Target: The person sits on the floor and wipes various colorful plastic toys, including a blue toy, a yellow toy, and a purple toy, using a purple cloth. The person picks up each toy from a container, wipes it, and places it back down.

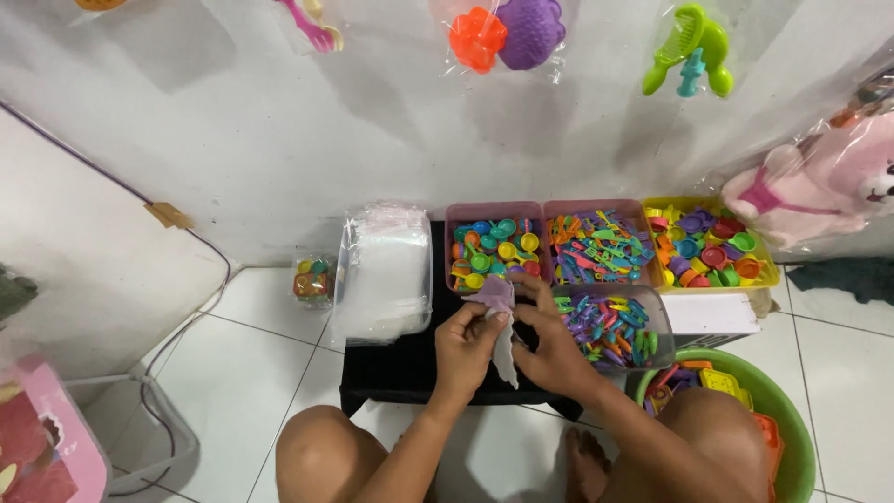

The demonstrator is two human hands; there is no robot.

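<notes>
My left hand (464, 346) and my right hand (548, 343) meet over a black mat (396, 368). Together they hold a small clear plastic bag (504, 359) with a purple toy piece (494, 292) at its top. Just behind my hands stand a pink box of small round toy pieces (494, 250), a pink box of toy cutlery (597, 246) and a clear tub of more toy cutlery (612, 327). A stack of clear plastic bags (385, 270) lies to the left of my left hand.
A yellow tray of toy cups (708, 251) sits at the right, with a white box (711, 315) in front of it. A green basin of toys (745, 410) is by my right knee. Packed toys hang on the wall. A clear tub (130, 438) stands at the left.
</notes>
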